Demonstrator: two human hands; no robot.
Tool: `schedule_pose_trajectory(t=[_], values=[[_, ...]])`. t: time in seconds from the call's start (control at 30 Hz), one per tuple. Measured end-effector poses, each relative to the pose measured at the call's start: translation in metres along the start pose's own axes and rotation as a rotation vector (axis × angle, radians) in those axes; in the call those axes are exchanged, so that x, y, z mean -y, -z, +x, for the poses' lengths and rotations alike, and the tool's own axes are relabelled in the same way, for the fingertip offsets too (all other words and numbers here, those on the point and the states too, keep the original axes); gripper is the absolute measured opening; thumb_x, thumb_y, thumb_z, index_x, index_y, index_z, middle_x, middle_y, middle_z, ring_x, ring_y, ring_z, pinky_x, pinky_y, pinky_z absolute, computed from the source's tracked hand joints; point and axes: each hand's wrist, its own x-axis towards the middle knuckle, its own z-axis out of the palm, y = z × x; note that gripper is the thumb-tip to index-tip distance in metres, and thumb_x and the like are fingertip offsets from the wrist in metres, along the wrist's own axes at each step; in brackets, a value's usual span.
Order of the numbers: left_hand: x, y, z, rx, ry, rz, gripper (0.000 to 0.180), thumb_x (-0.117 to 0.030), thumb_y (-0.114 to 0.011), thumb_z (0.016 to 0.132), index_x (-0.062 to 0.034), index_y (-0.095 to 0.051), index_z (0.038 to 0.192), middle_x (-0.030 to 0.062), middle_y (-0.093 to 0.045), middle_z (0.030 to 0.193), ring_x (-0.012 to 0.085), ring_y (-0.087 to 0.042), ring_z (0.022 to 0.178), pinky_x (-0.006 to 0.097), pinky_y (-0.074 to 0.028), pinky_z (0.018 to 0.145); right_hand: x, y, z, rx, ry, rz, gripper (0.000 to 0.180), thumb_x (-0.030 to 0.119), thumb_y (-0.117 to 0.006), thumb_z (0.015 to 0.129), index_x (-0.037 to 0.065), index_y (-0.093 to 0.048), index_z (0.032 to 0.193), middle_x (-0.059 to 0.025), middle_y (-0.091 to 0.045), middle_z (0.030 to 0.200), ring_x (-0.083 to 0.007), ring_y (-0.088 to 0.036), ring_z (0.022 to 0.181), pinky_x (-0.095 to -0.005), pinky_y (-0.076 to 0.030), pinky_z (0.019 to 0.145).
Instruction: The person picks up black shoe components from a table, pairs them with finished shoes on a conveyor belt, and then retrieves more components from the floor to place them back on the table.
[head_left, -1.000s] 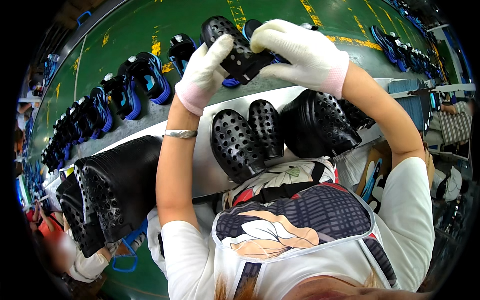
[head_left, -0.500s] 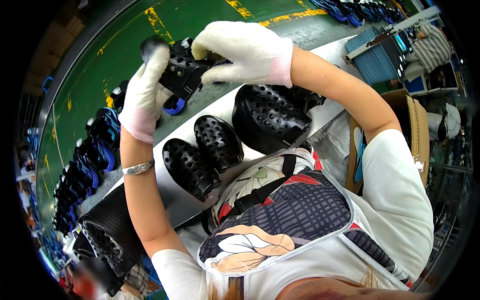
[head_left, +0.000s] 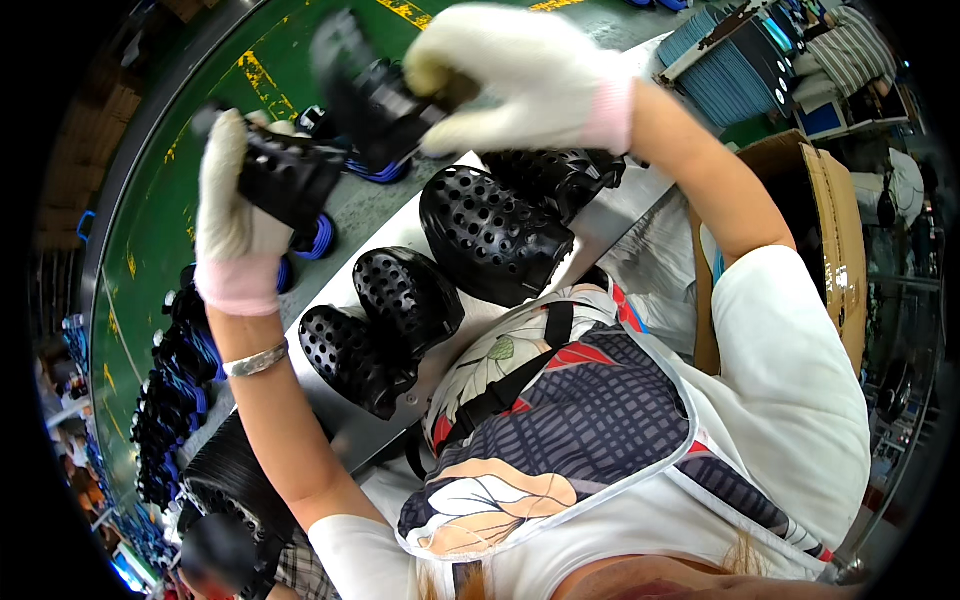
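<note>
My left hand (head_left: 240, 215), in a white glove with a pink cuff, grips a black perforated clog upper (head_left: 292, 178) at the upper left. Another black clog upper (head_left: 380, 115), smeared by motion, is in the fingers of my gloved right hand (head_left: 520, 85). The glove's fingertips look stained. Both hands are raised past the far edge of the pale work surface (head_left: 330, 290). On that surface, between me and my hands, lie smaller black clog uppers (head_left: 400, 300) and a larger nested stack (head_left: 495, 235) of them.
Black-and-blue footwear (head_left: 175, 410) stands in a row along the left. A long stack of black uppers (head_left: 240, 470) lies at the lower left. To the right is an open cardboard box (head_left: 835, 250); beyond it stands a stack of blue sheets (head_left: 725, 75). Other people are partly visible.
My hands have moved apart, the left leftward and the right slightly rightward and up. The black uppers, close together before, are now separated, one in each hand. The view has shifted.
</note>
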Motion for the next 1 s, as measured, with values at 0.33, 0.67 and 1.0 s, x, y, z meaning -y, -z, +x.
schedule_pose_trajectory(t=[0.33,0.67,1.0], values=[[-0.024,0.020,-0.014,-0.398,0.074,0.174,0.060,-0.037,-0.053,0.095,0.0122,-0.045,0.128,0.0220,-0.056,0.122,0.0291,-0.053,0.111,0.039,-0.045,0.100,-0.108,0.067,-0.165,0.504,-0.836,-0.630,0.030,0.026,-0.067,0.077,0.003,-0.053,0.091,-0.0148,-0.054,0.089,-0.0312,-0.056,0.085,-0.0378,-0.047,0.078],[-0.026,0.071,-0.016,-0.124,0.152,0.131,0.042,-0.035,-0.050,0.098,0.0011,-0.058,0.117,0.0161,-0.063,0.116,0.0268,-0.059,0.107,0.040,-0.046,0.097,-0.130,0.048,-0.179,0.533,-0.894,-0.549,0.040,0.022,-0.066,0.079,0.005,-0.059,0.114,-0.0153,-0.060,0.108,-0.0310,-0.059,0.100,-0.0351,-0.047,0.090],[-0.003,0.032,-0.039,-0.125,-0.096,0.244,0.040,-0.020,-0.052,0.098,0.0026,-0.043,0.130,0.0194,-0.059,0.118,0.0289,-0.059,0.110,0.042,-0.048,0.097,0.027,-0.051,0.038,0.177,-0.194,0.177,0.049,0.044,-0.059,0.086,0.000,-0.065,0.106,-0.0188,-0.068,0.084,-0.0307,-0.067,0.079,-0.0357,-0.052,0.072]])
